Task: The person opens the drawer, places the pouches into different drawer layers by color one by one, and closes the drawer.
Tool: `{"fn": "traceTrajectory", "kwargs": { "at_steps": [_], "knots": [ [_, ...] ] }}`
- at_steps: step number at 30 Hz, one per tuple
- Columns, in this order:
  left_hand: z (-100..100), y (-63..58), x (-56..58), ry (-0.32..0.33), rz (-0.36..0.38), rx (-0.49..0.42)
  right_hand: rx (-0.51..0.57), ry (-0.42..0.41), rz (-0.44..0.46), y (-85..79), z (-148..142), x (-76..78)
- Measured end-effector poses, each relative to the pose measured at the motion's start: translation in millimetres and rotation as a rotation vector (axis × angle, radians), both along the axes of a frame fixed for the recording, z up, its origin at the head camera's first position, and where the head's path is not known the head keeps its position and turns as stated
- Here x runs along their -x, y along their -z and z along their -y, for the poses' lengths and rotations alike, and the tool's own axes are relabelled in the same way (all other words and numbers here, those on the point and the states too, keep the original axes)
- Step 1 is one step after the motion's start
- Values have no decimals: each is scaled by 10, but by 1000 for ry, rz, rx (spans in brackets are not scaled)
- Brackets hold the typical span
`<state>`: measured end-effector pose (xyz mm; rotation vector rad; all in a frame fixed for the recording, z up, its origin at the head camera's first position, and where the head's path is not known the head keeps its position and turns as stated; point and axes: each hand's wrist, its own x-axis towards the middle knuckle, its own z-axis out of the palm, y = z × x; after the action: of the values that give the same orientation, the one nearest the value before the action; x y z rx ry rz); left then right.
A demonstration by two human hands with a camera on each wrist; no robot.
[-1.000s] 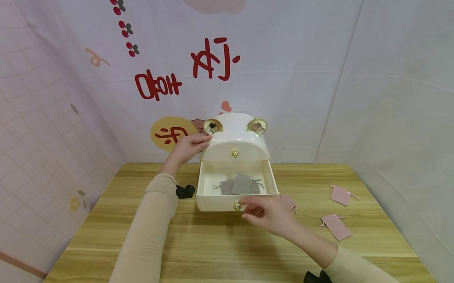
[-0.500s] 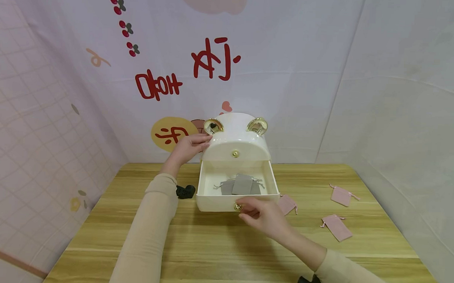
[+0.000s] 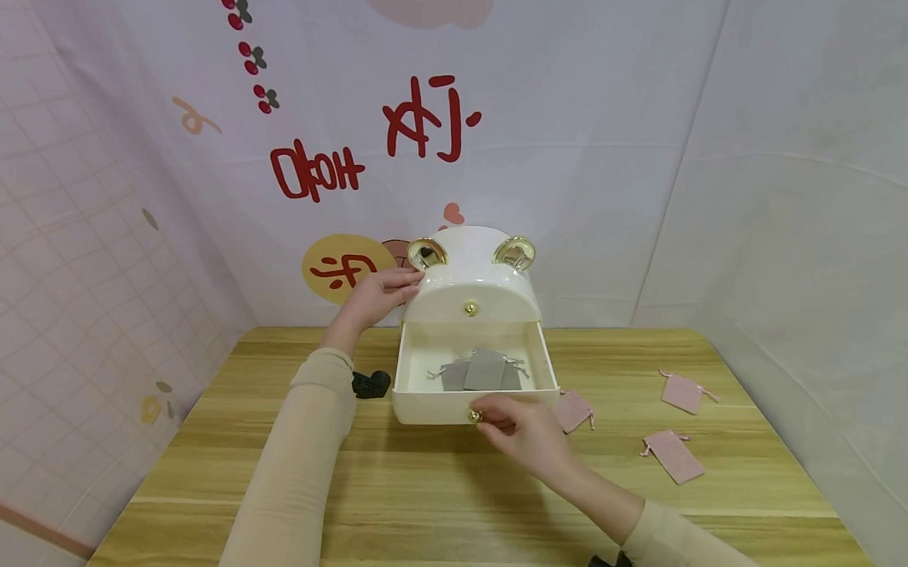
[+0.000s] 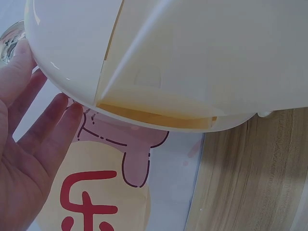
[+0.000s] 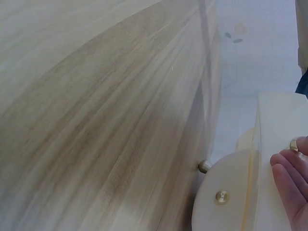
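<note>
In the head view, my left hand reaches to the left side of a white storage box with gold ears. Its fingers, fairly straight, touch the box's rounded side in the left wrist view, the thumb close to one ear. A drawer is pulled out at the front, with several grey drawstring pouches lying flat inside. My right hand pinches the drawer's gold knob between thumb and fingers. The knob also shows beside the fingertips in the right wrist view.
Pink drawstring pouches lie on the wooden table, right of the box; one sits close to the drawer's corner, another nearer the right edge. A printed cloth wall stands right behind the box.
My right hand has shifted slightly left and closed its thumb and fingers in on the knob. The left hand, box and drawer look the same.
</note>
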<state>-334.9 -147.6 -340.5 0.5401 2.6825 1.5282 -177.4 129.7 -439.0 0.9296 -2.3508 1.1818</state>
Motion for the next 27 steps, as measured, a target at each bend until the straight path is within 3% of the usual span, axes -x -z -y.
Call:
{"fn": "traceTrajectory", "kwargs": {
  "at_steps": [9,14,22,27],
  "knots": [
    [4,-9,-8,0,4,-3,6,36,-52,24,26,56],
    [4,-8,-19,0,10,-8,11,61,-35,4,50,116],
    [7,4,-11,0,-7,1,3,114,-35,-15,120,297],
    [8,0,-8,4,-6,2,-8,148,10,-22,153,415]
  ]
}}
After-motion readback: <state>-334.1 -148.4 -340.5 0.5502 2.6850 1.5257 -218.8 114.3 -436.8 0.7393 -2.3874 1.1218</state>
